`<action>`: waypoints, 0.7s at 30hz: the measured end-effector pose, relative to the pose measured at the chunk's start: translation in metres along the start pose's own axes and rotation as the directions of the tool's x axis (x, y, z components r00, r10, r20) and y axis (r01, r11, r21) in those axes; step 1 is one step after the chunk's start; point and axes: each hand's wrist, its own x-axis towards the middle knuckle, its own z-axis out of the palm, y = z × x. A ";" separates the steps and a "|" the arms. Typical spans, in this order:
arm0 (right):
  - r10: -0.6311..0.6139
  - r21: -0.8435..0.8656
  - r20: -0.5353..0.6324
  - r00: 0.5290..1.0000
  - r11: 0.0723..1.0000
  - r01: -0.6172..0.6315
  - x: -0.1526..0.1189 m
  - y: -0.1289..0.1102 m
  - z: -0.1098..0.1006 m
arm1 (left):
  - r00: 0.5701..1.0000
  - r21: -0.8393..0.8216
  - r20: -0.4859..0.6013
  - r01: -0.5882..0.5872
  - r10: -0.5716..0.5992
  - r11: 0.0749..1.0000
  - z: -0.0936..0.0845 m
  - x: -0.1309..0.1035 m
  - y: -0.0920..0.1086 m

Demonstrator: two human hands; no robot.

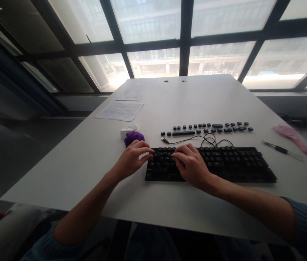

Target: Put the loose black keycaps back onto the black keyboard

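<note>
Far beyond the left end of the long black keyboard (240,163), printed white paper sheets (121,110) lie on the white desk (69,170). Just left of it sits a crumpled purple cloth (134,137), near the left hand (151,153), whose bent fingers and thumb nearly close at its upper-left keys. Bent likewise, the right hand (174,156) touches its left-centre keys; whether either hand grips a key I cannot tell. Behind it lie a black cable (182,140) and rows of loose black keycaps (183,133); right of it, a wire-ended tool (281,149) and pink hairbrush (291,136).
</note>
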 end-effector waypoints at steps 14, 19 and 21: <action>0.018 -0.012 0.042 0.999 1.000 -0.017 0.000 0.001 0.000 | 0.984 0.027 0.157 0.079 -0.082 0.997 -0.002 0.028 0.003; 0.022 -0.011 0.049 0.999 1.000 -0.022 0.000 0.000 -0.001 | 0.984 0.005 0.171 0.056 -0.056 0.998 -0.003 0.039 0.007; 0.020 -0.007 0.040 0.999 1.000 -0.019 0.000 0.000 -0.002 | 0.982 -0.017 0.184 0.038 -0.034 0.999 -0.003 0.041 0.008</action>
